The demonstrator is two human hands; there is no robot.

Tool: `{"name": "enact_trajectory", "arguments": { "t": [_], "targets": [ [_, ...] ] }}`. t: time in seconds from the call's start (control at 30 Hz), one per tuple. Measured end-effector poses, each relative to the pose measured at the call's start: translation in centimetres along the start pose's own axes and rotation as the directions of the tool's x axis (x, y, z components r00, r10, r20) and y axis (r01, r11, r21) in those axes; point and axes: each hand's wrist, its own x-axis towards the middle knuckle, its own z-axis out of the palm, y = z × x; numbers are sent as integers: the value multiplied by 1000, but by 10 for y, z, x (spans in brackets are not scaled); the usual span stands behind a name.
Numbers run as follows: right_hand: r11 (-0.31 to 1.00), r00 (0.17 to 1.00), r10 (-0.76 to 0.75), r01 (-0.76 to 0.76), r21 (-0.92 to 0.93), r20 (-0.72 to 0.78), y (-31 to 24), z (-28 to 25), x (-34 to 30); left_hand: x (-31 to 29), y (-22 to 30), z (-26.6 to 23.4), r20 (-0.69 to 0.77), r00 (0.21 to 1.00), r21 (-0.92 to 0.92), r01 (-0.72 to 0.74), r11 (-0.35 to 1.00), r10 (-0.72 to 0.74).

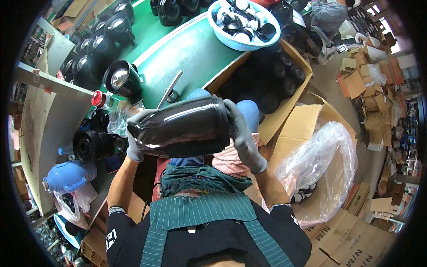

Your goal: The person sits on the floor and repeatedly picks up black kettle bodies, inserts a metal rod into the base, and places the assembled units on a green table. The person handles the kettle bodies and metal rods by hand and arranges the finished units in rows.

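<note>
1. Both hands wear grey gloves and hold one glossy black jug body [182, 127] lying on its side, lifted above the person's lap and in front of the green surface [187, 51].
2. The left hand [133, 142] wraps around the narrow end of the jug body, fingers closed on it, at the picture's left.
3. The right hand [242, 135] presses flat against the wide end, fingers spread upward over its rim and clamped on it.
4. The hands stand well apart, one at each end of the jug body.
5. On the green surface behind the jug body lies a thin metal rod [171, 89], tilted, and just left of it a black jug [122, 79] shows its shiny round opening.
6. More black jugs [95, 44] stand in a row along the far left part of the surface.
7. A pale blue basin [222, 39] full of small black and white round parts sits at the far edge of the surface.
8. An open cardboard box [289, 118] to the right holds dark jug bodies packed together.
9. A clear plastic bag [324, 164] bulges from another box at the person's right.
10. A light blue jug [66, 175] lies low at the left, beside a black round part [91, 144].
</note>
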Motion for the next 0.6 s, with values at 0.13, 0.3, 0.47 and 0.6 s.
{"name": "enact_trajectory", "arguments": {
  "t": [0.13, 0.3, 0.47, 0.6],
  "targets": [
    [950, 946, 282, -251, 186, -162, 7, -7, 5, 4, 40, 36, 77, 914, 654, -348, 672, 399],
    [876, 860, 477, -446, 186, -181, -15, -8, 24, 11, 47, 43, 356, 705, 785, -582, 212, 613],
    [862, 949, -200, 52, -504, -244, 1, -1, 5, 28, 52, 47, 325, 709, 773, -581, 256, 625],
    [961, 947, -150, 72, -267, -285, 5, 1, -2, 34, 58, 53, 224, 839, 729, -482, 486, 496]
  ]
}}
